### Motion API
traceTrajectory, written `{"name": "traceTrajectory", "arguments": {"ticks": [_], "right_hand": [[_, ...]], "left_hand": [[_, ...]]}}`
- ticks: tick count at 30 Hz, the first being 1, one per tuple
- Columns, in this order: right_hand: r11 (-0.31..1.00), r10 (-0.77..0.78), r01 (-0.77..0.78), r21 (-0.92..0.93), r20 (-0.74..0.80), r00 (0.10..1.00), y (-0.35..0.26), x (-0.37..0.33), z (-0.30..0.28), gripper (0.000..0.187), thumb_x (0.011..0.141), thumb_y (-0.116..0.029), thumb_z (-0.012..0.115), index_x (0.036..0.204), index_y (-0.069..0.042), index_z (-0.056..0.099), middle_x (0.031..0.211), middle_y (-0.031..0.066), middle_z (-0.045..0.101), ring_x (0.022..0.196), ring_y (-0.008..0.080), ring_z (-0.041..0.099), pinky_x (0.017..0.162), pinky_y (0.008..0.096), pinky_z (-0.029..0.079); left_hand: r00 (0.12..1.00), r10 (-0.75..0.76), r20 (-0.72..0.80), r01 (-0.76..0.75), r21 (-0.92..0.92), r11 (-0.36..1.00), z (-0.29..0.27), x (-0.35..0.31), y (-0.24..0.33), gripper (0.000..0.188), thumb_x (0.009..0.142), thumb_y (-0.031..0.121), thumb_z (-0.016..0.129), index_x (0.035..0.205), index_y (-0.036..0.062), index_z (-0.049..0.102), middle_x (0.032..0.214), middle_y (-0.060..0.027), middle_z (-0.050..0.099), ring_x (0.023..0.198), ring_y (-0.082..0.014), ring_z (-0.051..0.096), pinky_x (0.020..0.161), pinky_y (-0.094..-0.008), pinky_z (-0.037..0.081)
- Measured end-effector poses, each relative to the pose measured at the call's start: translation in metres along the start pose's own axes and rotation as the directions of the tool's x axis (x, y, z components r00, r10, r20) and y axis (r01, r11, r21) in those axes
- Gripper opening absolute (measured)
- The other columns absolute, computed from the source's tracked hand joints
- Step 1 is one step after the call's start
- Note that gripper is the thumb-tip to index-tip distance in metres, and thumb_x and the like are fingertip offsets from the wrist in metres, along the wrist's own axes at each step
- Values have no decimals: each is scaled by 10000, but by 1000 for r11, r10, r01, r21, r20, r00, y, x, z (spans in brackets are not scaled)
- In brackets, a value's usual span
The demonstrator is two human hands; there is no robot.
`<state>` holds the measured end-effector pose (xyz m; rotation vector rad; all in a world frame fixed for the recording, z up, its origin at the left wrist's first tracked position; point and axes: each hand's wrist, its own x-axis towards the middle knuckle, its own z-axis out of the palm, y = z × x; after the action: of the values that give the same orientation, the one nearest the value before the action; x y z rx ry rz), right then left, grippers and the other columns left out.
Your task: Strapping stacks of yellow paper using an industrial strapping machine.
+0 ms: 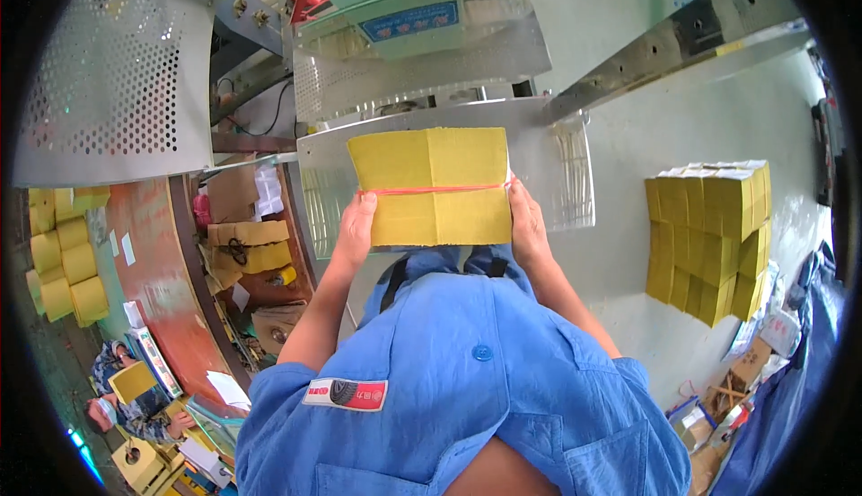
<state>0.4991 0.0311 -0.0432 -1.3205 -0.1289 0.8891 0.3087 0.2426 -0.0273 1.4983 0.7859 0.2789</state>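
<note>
A bundle of yellow paper (435,157) is held level in front of my body, a crease running down its middle. Around it goes a pinkish-red band (449,190). My left hand (357,228) grips its left edge, thumb on top near the band. At the opposite edge my right hand (528,227) closes on the bundle, also beside the band. The fingers underneath are hidden. Beneath and beyond the bundle lies a shiny metal tray (564,168) of a machine.
A clear cover (422,43) rises beyond the tray. Yellow bundles (705,245) form a stack at right; more yellow stacks (67,258) stand far left. A perforated metal panel (117,83) and a reddish-brown table (157,272) are at left. A co-worker (144,397) sits lower left.
</note>
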Motion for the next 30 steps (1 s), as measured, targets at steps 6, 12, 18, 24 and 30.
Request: {"name": "traceTrajectory", "arguments": {"ticks": [6, 12, 18, 24, 30], "right_hand": [[842, -228, 42, -538, -283, 932, -2, -16, 1, 275, 977, -206, 549, 959, 7, 723, 844, 71, 713, 789, 98, 621, 724, 263, 502], [910, -160, 26, -413, -292, 943, 4, -12, -17, 245, 932, -189, 580, 917, 16, 713, 761, 70, 696, 686, 92, 616, 632, 257, 491], [977, 65, -123, -172, -306, 950, 22, 21, -10, 322, 965, -283, 558, 994, 0, 708, 854, 50, 685, 770, 99, 610, 692, 257, 485], [988, -93, 58, -146, -245, 965, -3, 25, 13, 343, 996, -299, 511, 1092, -7, 663, 916, 21, 655, 782, 100, 590, 681, 272, 486], [917, -377, 385, 103, -87, 922, -26, 7, 24, 380, 1032, -202, 450, 1361, -26, 521, 1225, 49, 595, 1085, 121, 552, 922, 243, 443]], "left_hand": [[990, 136, -31, -126, 230, 965, -15, -8, -1, 447, 1032, 329, 431, 1076, -86, 590, 980, -189, 657, 895, -276, 617, 813, -377, 465], [990, -142, 16, 76, 780, 621, -46, 1, 43, 596, 1005, 470, 450, 1023, -98, 630, 780, -163, 684, 746, -294, 665, 666, -415, 492], [928, -373, -8, 365, -189, 911, -54, 36, -22, 685, 979, 598, 402, 1223, -7, 612, 1057, -124, 673, 956, -198, 632, 792, -325, 496], [991, -129, -31, 107, -385, 917, -25, 55, -30, 494, 1014, 430, 427, 1241, 16, 571, 1161, -79, 597, 1008, -164, 568, 897, -305, 454], [984, 163, -78, -180, -404, 897, -16, 6, 11, 508, 1048, 371, 352, 1391, 7, 439, 1344, -82, 518, 1224, -178, 483, 1036, -315, 376]]}}
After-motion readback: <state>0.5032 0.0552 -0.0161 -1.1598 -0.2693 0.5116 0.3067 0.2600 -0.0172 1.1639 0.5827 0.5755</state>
